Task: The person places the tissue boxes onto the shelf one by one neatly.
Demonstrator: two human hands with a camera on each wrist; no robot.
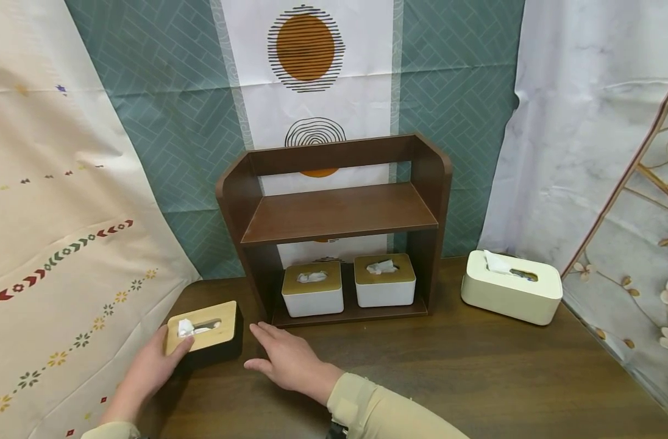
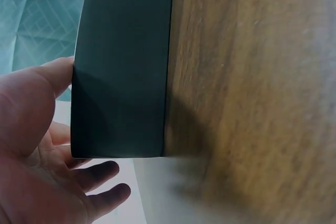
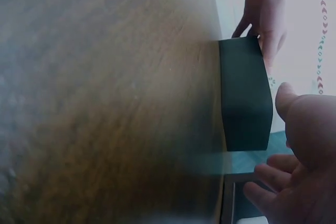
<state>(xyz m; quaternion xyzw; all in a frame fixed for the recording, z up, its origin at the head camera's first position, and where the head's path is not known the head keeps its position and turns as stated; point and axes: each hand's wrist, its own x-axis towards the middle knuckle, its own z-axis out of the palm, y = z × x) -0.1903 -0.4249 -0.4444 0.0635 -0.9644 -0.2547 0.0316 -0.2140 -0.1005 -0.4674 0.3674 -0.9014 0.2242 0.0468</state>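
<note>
A dark-sided tissue box (image 1: 202,332) with a light wooden lid and a white tissue in its slot stands on the table at the left. My left hand (image 1: 161,356) holds its left end, thumb over the lid and fingers around the side. In the left wrist view the thumb meets the top edge of the dark box (image 2: 123,72), with the lower fingers past its end. Just right of the box, my right hand (image 1: 290,360) is held with fingers extended and nothing in it. The right wrist view shows the box (image 3: 245,93) beyond my right hand (image 3: 310,150), apart from it.
A brown two-tier shelf (image 1: 339,210) stands at the back middle. On its lower tier sit two white tissue boxes, the left one (image 1: 314,302) and right one (image 1: 386,292), with wooden lids. A cream tissue box (image 1: 509,292) is at the right. Patterned cloths hang behind.
</note>
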